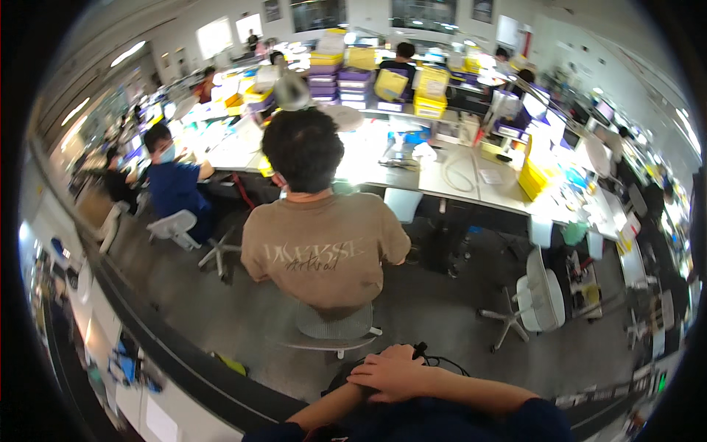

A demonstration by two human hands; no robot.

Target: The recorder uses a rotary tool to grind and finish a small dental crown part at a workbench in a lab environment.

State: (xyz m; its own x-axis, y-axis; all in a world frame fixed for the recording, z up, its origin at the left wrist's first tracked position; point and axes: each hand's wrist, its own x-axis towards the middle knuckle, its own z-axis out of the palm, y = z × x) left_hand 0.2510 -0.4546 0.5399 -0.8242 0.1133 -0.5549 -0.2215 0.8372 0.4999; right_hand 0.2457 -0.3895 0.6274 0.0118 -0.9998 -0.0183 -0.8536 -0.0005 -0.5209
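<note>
My left hand (401, 352) is at the bottom centre, its forearm reaching up from the lower left. Across its wrist lies my right hand (387, 374), fingers stretched out flat over it, with nothing held that I can see. Beside the left hand's fingers is a small black part (420, 349) with a thin black cable (449, 362) looping to the right. Whether the left fingers grip it is too unclear to tell. Under both hands sits a dark rounded form, mostly hidden.
Just ahead, a person in a brown T-shirt (324, 243) sits on a chair (335, 324) at a bright workbench (449, 177). Another person in blue (177, 180) sits to the left. A white swivel chair (541, 291) stands right. Yellow and purple bins (353, 88) are stacked behind.
</note>
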